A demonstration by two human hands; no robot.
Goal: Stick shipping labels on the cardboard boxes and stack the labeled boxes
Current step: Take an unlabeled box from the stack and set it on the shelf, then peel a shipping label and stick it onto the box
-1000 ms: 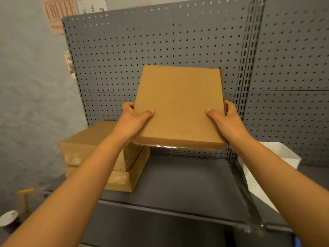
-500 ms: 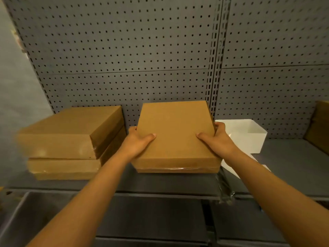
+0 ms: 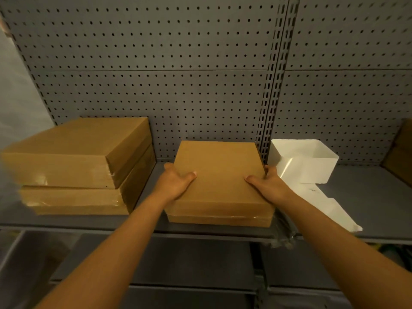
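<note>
Both hands are clamped on the flat cardboard box (image 3: 219,181), left hand (image 3: 172,185) and right hand (image 3: 268,182) on opposite sides, thumbs on top. It's sitting mid-shelf (image 3: 367,197) near the front edge, between the two-box stack (image 3: 78,166) and a white bin (image 3: 305,160).

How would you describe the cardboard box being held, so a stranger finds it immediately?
On the grey shelf, between the two-box stack and the white bin, one flat cardboard box sits alone. Only it has a left hand and right hand gripping its sides.

stockroom or shop, grey pegboard shelving (image 3: 156,85), stacked cardboard boxes (image 3: 73,166)
</note>
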